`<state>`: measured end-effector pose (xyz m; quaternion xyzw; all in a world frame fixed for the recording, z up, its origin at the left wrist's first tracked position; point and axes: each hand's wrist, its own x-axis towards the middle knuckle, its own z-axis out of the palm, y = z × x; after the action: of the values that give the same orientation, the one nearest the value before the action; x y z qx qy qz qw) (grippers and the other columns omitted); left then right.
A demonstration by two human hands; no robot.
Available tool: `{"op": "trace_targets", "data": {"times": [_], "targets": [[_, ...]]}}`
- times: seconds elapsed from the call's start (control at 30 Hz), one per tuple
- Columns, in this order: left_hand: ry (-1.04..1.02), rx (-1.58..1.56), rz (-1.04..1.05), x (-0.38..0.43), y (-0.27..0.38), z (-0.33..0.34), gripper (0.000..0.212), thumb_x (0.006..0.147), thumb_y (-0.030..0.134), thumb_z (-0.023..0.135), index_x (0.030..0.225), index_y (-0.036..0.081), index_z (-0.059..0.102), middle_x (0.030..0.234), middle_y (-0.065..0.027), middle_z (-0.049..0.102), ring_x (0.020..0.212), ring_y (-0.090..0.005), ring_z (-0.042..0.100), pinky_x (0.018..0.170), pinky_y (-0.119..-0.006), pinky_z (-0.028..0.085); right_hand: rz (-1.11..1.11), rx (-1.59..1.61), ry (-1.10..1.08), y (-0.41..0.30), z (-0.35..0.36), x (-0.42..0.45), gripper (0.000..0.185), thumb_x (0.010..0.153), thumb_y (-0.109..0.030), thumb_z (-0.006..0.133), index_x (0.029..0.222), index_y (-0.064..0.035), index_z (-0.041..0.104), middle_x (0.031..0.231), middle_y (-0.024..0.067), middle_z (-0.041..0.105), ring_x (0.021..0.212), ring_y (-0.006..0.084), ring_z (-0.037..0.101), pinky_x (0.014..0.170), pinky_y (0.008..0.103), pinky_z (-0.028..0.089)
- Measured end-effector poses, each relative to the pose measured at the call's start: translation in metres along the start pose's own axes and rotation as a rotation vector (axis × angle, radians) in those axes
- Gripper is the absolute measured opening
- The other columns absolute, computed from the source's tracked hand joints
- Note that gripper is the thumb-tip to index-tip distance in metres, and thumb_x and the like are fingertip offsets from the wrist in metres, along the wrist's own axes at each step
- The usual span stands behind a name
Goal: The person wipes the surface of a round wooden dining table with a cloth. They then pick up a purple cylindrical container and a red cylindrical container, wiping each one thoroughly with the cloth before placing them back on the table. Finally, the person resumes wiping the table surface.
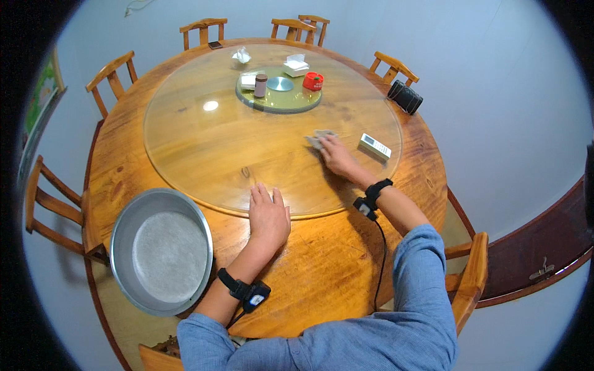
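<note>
My right hand (338,156) presses a grey cloth (321,138) against the round glass turntable (199,148) on the wooden table. A white remote control (376,146) lies on the glass to the right of that hand. My left hand (269,217) rests palm down over the near rim of the glass, holding nothing, its fingers a little apart. Left of it stands a large round metal basin (169,257) at the table's edge. Black straps with small devices and cables are on both wrists.
A smaller glass disc (278,107) at the centre carries a brown-capped container (260,86), tissues (296,68) and a red ashtray (313,81). A clear bowl with white tissue (241,55) sits behind. A black bag (405,97) lies at the right rim. Wooden chairs (111,76) surround the table (320,255).
</note>
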<state>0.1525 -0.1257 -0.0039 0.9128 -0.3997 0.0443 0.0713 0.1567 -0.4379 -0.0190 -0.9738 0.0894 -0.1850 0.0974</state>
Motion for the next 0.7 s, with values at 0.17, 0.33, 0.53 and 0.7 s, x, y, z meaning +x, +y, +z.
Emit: {"op": "trace_targets", "data": {"times": [0.17, 0.33, 0.53, 0.7], "targets": [[0.171, -0.247, 0.121, -0.004, 0.002, 0.000, 0.047, 0.089, 0.024, 0.060, 0.126, -0.004, 0.056, 0.134, -0.0353, 0.046, 0.127, -0.0487, 0.041, 0.107, -0.048, 0.036, -0.417, 0.183, -0.089, -0.120, 0.013, -0.016, 0.042, 0.092, -0.017, 0.056, 0.132, -0.0036, 0.053, 0.141, 0.0237, 0.044, 0.129, 0.0407, 0.044, 0.109, 0.0429, 0.038], [0.315, -0.521, 0.108, 0.005, -0.003, 0.001, 0.017, 0.081, 0.008, 0.063, 0.092, -0.004, 0.062, 0.112, -0.0258, 0.060, 0.105, -0.0394, 0.055, 0.092, -0.046, 0.047, -0.589, 0.192, -0.166, -0.104, 0.004, -0.011, 0.041, 0.093, -0.012, 0.054, 0.134, -0.0071, 0.051, 0.144, 0.0222, 0.042, 0.133, 0.0402, 0.041, 0.111, 0.0433, 0.035], [0.336, -0.151, -0.043, 0.004, -0.004, 0.010, 0.053, 0.094, 0.031, 0.054, 0.131, -0.005, 0.050, 0.140, -0.0307, 0.042, 0.133, -0.0431, 0.037, 0.112, -0.047, 0.029, -0.025, -0.046, -0.008, 0.047, 0.000, 0.009, 0.040, 0.093, -0.015, 0.047, 0.131, -0.0012, 0.048, 0.132, 0.0266, 0.047, 0.126, 0.0414, 0.041, 0.109, 0.0455, 0.034], [0.084, -0.041, -0.015, 0.005, -0.003, 0.014, 0.066, 0.099, 0.046, 0.042, 0.144, -0.002, 0.039, 0.151, -0.0306, 0.029, 0.142, -0.0428, 0.024, 0.116, -0.047, 0.020, 0.429, -0.312, -0.240, 0.115, -0.007, 0.036, 0.051, 0.100, -0.026, 0.040, 0.146, -0.0041, 0.033, 0.144, 0.0254, 0.038, 0.134, 0.0426, 0.033, 0.112, 0.0485, 0.027]]}}
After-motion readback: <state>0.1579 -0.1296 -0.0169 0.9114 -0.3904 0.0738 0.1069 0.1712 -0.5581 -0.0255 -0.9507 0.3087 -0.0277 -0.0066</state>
